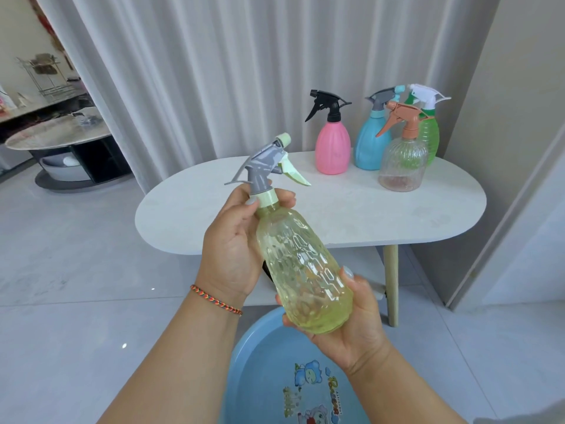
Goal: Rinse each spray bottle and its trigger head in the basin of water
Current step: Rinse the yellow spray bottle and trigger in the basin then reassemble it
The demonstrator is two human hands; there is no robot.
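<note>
I hold a clear yellow spray bottle (301,267) tilted in mid-air above the blue basin (244,362). My left hand (235,243) grips its neck just under the grey and pale-green trigger head (266,162). My right hand (351,319) cups the bottle's base. The trigger head sits on the bottle. On the white oval table (214,215) behind stand a pink bottle with black trigger (332,148), a blue bottle (371,142), a clear bottle with an orange trigger (402,163) and a green bottle with a white trigger (429,133).
The basin lies on the grey tiled floor at my feet, with cartoon pictures on its bottom. The table's wooden leg (391,286) stands just right of my right hand. A pleated curtain hangs behind the table; a round low table (58,136) is at far left.
</note>
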